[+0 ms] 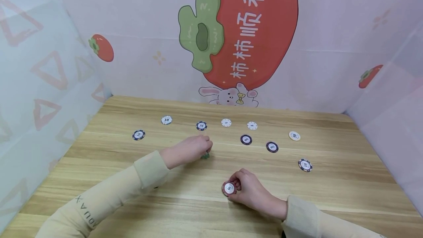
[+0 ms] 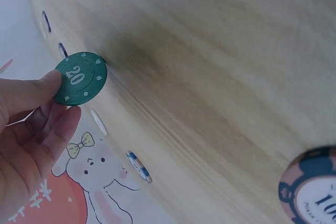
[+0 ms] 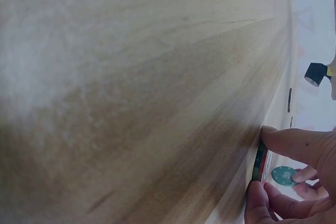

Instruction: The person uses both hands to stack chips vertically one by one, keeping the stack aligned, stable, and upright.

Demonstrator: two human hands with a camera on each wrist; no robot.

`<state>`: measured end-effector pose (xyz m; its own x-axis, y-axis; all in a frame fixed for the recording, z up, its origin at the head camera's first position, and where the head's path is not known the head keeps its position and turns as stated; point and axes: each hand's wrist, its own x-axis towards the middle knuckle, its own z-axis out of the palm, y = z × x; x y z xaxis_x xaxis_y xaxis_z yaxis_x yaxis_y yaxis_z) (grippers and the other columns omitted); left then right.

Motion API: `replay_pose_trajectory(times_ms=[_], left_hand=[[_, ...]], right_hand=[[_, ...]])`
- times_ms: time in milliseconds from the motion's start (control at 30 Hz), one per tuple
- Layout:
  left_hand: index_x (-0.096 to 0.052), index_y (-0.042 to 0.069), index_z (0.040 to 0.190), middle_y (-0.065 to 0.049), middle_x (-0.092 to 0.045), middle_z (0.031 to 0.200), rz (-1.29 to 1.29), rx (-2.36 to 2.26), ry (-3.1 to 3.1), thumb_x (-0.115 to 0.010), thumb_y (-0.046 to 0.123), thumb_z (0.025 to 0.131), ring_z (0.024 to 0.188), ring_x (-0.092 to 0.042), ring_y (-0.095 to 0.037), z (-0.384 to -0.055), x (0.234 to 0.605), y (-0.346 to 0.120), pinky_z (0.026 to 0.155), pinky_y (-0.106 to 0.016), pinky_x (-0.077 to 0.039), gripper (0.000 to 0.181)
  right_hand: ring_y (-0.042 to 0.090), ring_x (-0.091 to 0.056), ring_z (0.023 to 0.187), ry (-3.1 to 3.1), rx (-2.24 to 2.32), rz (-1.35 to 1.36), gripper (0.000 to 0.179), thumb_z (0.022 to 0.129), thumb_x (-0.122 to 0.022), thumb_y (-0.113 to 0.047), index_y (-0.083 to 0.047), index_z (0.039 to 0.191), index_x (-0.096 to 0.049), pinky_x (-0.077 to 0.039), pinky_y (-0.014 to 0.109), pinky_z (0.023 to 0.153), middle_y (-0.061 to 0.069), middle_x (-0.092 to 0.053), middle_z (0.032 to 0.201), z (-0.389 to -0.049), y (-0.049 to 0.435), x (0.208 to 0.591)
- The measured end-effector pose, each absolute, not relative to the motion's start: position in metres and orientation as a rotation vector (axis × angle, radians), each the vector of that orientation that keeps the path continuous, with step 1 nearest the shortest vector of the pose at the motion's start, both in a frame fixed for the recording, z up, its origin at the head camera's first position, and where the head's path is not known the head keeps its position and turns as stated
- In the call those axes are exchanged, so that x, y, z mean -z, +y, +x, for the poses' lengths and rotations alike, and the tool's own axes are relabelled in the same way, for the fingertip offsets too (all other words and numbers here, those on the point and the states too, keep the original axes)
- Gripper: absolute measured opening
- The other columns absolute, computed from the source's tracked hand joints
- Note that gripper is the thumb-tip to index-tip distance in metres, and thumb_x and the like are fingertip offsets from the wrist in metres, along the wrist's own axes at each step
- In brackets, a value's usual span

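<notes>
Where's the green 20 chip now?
In the left wrist view, left of centre, the green 20 chip is pinched by the left hand, above the printed rabbit.

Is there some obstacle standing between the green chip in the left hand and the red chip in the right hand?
Nothing visible. In the head view, only wooden tabletop shows between the green chip in the left hand and the red chip in the right hand.

Flat poker chips [image 1: 246,140], wooden table [image 1: 185,208]
</notes>
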<state>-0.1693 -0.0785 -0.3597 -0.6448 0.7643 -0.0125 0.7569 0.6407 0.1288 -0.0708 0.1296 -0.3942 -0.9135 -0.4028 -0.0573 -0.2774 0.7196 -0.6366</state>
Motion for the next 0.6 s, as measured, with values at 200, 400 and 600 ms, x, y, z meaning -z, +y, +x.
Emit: replay_pose_trajectory(times_ms=[200, 400, 600], left_hand=[[-0.060, 0.010, 0.079, 0.004, -0.051, 0.074, 1.239, -0.249, 2.727, -0.064, 0.010, 0.083, 0.067, -0.049, -0.008, -0.164, 0.358, -0.074, 0.063, -0.022, -0.045, 0.007], [-0.059, 0.010, 0.079, 0.005, -0.050, 0.073, 1.204, -0.385, 2.640, -0.064, 0.006, 0.082, 0.068, -0.047, -0.008, -0.161, 0.357, -0.072, 0.063, -0.022, -0.043, 0.007], [-0.060, 0.009, 0.080, 0.006, -0.052, 0.073, 1.104, -0.582, 2.510, -0.064, 0.006, 0.082, 0.068, -0.048, -0.007, -0.158, 0.359, -0.069, 0.063, -0.020, -0.043, 0.006]], right_hand=[[0.012, -0.050, 0.076, 2.731, 0.966, -0.538, 0.036, 0.062, -0.081, -0.010, -0.002, 0.090, -0.061, -0.045, 0.022, 0.065, 0.001, -0.052, 0.084, -0.070, 0.129, 0.394], [0.012, -0.050, 0.076, 2.735, 0.968, -0.536, 0.035, 0.062, -0.081, -0.010, -0.003, 0.090, -0.061, -0.045, 0.022, 0.065, 0.000, -0.051, 0.084, -0.070, 0.129, 0.394], [0.012, -0.050, 0.075, 2.740, 0.975, -0.547, 0.035, 0.062, -0.081, -0.010, -0.002, 0.089, -0.061, -0.045, 0.021, 0.064, 0.000, -0.051, 0.083, -0.069, 0.129, 0.394]])
